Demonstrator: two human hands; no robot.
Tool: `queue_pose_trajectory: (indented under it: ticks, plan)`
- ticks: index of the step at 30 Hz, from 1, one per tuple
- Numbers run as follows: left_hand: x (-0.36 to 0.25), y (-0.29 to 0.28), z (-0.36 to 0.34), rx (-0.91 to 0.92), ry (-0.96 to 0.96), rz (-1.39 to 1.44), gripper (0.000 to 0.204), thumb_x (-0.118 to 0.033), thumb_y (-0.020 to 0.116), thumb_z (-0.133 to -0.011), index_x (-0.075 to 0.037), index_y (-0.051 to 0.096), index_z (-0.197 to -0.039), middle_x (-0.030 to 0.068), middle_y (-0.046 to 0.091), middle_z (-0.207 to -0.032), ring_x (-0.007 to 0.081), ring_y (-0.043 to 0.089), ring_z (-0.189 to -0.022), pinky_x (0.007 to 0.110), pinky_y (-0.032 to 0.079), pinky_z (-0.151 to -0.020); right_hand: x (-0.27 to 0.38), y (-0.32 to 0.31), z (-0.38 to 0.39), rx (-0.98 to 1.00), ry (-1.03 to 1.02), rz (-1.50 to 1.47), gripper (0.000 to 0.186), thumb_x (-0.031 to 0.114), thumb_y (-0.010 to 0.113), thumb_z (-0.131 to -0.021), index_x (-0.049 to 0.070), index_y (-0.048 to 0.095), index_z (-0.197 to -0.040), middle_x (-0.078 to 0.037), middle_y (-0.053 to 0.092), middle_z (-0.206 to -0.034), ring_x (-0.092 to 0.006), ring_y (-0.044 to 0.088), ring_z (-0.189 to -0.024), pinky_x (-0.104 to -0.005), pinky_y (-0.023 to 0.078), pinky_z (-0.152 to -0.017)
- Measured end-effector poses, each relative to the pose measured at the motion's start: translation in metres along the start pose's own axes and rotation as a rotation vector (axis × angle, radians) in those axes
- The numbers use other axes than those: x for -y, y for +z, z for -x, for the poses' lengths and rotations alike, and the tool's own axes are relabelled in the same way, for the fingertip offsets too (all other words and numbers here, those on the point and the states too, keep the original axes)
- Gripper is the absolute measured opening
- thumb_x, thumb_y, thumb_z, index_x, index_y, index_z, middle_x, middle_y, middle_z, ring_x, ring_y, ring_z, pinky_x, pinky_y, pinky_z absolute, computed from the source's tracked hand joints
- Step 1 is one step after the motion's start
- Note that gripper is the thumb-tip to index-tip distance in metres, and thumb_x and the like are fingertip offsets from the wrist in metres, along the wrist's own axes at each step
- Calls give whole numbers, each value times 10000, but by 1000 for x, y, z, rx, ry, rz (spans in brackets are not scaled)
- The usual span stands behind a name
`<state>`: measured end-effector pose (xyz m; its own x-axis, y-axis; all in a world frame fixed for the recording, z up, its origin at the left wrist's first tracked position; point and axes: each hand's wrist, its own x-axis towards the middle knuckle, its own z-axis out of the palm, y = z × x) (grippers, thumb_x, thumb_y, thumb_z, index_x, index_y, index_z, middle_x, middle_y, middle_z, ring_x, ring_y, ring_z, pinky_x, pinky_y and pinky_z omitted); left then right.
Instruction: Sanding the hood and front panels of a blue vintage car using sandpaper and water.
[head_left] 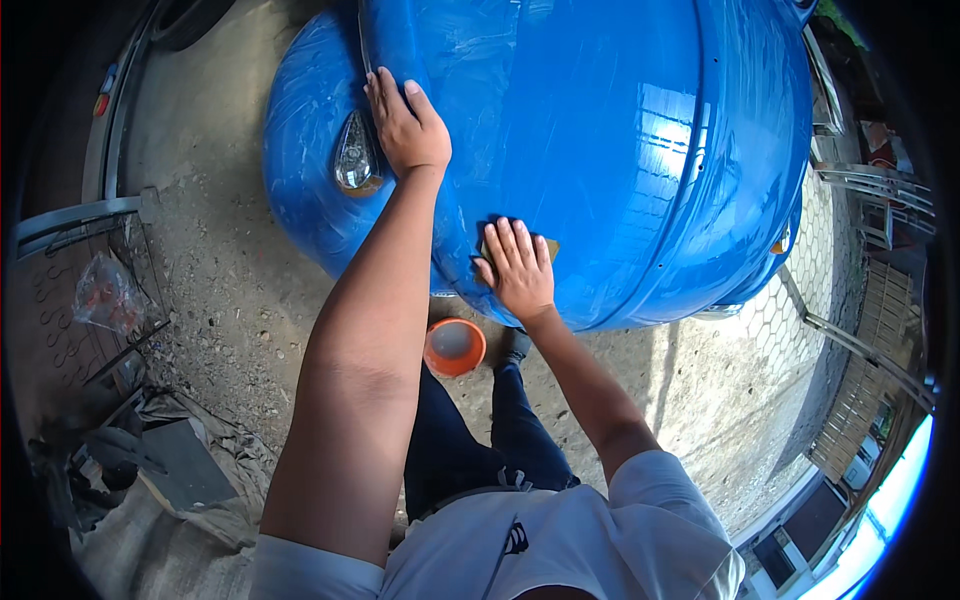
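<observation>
A glossy blue car body point(575, 130) with whitish smears fills the upper middle. My left hand point(408, 125) lies flat on the raised blue edge beside a teardrop-shaped lamp point(355, 155), fingers stretched out and holding nothing. Lower and to the right, my right hand point(520, 268) presses a tan piece of sandpaper point(552, 250) against the blue panel. Only the sandpaper's edges show past the fingers; the palm hides the rest.
An orange bucket point(455, 347) with cloudy liquid stands on the ground by my feet. A clear plastic bag point(108, 293) and metal railings are at the left. Crumpled cloth and a grey board point(188, 465) lie lower left. Bamboo fencing point(868, 365) stands at the right.
</observation>
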<state>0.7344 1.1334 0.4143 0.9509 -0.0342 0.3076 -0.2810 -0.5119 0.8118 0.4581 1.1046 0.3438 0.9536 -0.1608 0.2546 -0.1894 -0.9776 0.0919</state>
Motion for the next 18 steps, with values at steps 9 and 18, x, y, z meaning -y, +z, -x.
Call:
queue_pose_trajectory:
  ticks: [9,18]
  plan:
    - [6,-1,-1,-12,19,5,639,-394,255,-1110,59,386,-1541,283,353,-1612,425,302,-1521,487,244,-1261,52,-14,-88,38,151,-38,664,549,442,-1057,164,397,-1597,-59,377,-1658,-234,353,-1522,-507,258,-1212]
    - [8,-3,-3,7,55,-43,661,-426,230,-1105,29,380,-1560,260,326,-1636,405,277,-1540,481,209,-1279,-43,9,64,-134,318,4,661,507,450,-1065,115,400,-1595,-123,345,-1666,-339,231,-1570,-588,80,-1243]
